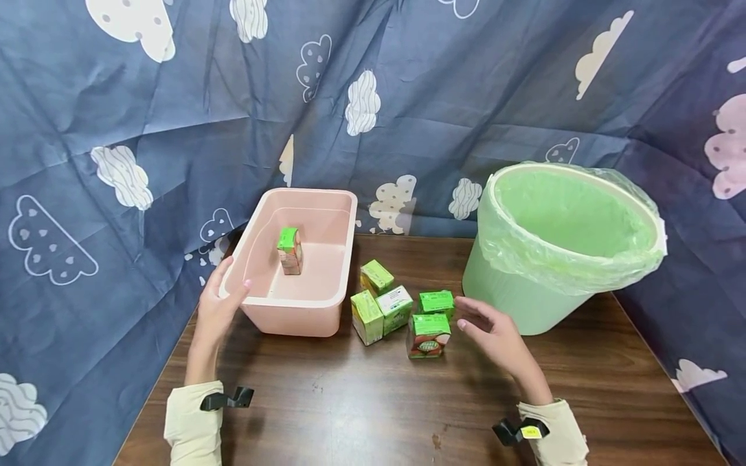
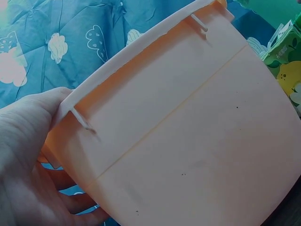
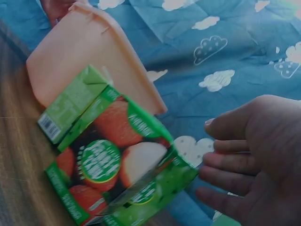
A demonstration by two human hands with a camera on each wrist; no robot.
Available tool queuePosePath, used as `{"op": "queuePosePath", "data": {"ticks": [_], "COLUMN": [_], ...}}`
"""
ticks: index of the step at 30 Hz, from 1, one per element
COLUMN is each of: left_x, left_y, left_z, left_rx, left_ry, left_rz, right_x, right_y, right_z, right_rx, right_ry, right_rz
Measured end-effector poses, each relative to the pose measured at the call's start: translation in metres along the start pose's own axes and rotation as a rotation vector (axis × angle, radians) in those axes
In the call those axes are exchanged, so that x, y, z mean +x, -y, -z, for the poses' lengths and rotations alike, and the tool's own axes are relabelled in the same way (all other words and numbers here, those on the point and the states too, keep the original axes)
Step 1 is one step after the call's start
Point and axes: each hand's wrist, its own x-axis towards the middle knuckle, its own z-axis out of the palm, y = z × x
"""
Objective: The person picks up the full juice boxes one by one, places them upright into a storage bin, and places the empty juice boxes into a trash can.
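My left hand (image 1: 214, 309) holds the near left corner of a pink plastic tub (image 1: 303, 317), its thumb over the rim and its fingers around the outer side, as the left wrist view shows. One juice box (image 1: 290, 252) with a green top stands inside the tub. My right hand (image 1: 500, 338) is beside two green-topped juice boxes, its fingers extended and apart with nothing in them. The nearer of these is a red-and-green juice box (image 3: 117, 155) with fruit pictures; the farther juice box (image 1: 436, 303) is partly hidden behind it.
Between tub and right hand stand more juice boxes: a yellow-green one (image 1: 367, 317), a white-topped one (image 1: 395, 307) and another (image 1: 377, 276) behind them. A pale green trash can (image 1: 513, 291) with a clear liner is at the right. A cloud-patterned cloth (image 1: 408, 97) hangs behind the wooden table (image 1: 350, 408).
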Motion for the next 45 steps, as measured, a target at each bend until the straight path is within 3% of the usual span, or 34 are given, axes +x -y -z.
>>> {"op": "queuePosePath", "data": {"ticks": [13,18,26,33,45], "left_x": [-0.002,-0.002,-0.004,-0.003,-0.004], "left_y": [-0.001,-0.001,-0.001,-0.001,-0.001], "left_z": [0.0,0.001,-0.001,-0.002,-0.001], "left_rx": [-0.025,-0.035,-0.04,-0.051,-0.039], "left_ry": [0.007,0.003,0.003,0.004,0.0], "left_rz": [-0.008,-0.011,-0.02,-0.025,-0.021], "right_x": [-0.005,0.003,0.017,0.028,0.026], "right_y": [-0.018,-0.027,-0.05,-0.053,-0.054], "right_z": [-0.013,-0.014,-0.019,-0.021,-0.024], "right_rx": [0.027,0.069,0.11,0.063,0.113], "right_ry": [-0.046,-0.066,-0.009,0.012,-0.023], "right_rz": [0.022,0.008,-0.025,-0.038,-0.064]}}
